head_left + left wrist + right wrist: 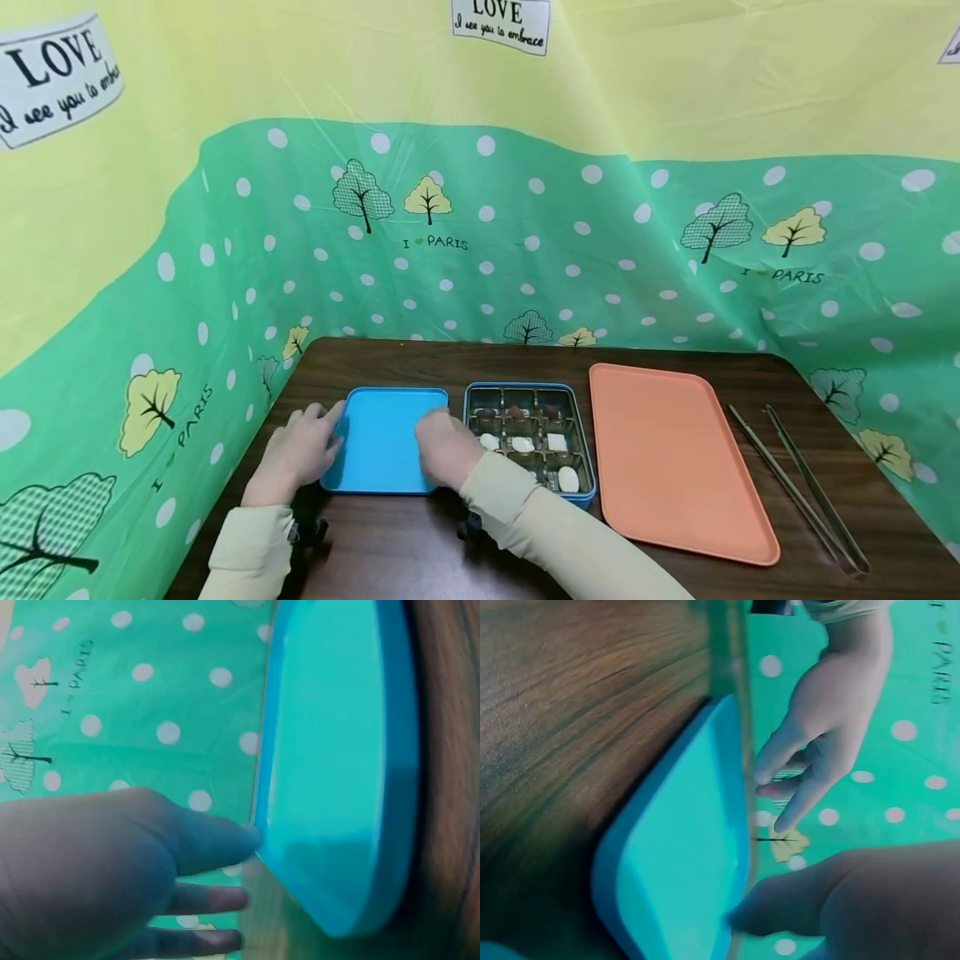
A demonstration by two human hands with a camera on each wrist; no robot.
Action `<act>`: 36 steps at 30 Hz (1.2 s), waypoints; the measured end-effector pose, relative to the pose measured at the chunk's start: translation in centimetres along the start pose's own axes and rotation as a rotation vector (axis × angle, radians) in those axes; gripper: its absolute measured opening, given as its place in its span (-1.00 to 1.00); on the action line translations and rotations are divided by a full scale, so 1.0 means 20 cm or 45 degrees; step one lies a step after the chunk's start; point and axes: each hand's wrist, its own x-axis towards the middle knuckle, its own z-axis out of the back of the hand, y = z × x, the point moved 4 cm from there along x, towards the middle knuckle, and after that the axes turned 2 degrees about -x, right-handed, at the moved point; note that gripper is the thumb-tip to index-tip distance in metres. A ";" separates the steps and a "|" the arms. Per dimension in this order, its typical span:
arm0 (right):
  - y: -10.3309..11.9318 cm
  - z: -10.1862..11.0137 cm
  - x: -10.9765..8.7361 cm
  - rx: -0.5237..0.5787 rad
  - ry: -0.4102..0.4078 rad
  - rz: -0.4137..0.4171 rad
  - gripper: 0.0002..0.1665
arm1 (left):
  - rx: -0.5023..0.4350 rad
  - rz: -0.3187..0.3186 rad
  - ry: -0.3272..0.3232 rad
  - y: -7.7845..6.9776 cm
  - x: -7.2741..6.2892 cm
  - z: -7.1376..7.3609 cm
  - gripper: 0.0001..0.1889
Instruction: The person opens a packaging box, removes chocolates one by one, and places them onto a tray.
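Observation:
A blue lid lies on the dark wooden table, left of a blue compartment box. The box holds several small white and brown pieces. My left hand touches the lid's left edge with straight fingers and thumb. At the lid's right edge rests my right hand, its thumb against the rim; its other fingers are hidden from view.
An orange tray lies right of the box. Long metal tongs lie near the table's right edge. A green and yellow printed sheet walls the table at the back and on both sides.

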 end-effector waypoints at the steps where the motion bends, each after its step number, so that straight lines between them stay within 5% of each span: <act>1: -0.02 0.02 -0.02 0.087 -0.010 -0.003 -0.86 | -0.023 -0.022 -0.044 -0.01 0.00 0.01 -0.39; 6: -0.14 0.11 -0.11 0.365 -0.035 0.003 -0.56 | -0.309 -0.177 -0.149 -0.14 0.05 0.03 -0.40; 12: -0.36 0.21 -0.26 0.449 -0.167 -0.003 -0.57 | -0.604 -0.360 0.024 -0.37 0.11 0.01 -0.40; 20: -0.80 0.27 -0.55 0.431 -0.280 -0.139 -0.56 | -0.568 -0.319 0.291 -0.58 0.16 -0.08 -0.25; 24: -1.05 0.26 -0.75 0.444 -0.255 -0.285 -0.55 | -0.536 -0.351 0.330 -0.62 0.18 -0.10 -0.22; 30: -1.39 0.23 -1.10 0.283 -0.256 -0.465 -0.55 | -0.498 -0.379 0.360 -0.64 0.19 -0.12 -0.22; 36: -1.75 0.14 -1.44 0.225 0.013 -0.728 -0.35 | -0.510 -0.350 0.386 -0.63 0.18 -0.12 -0.21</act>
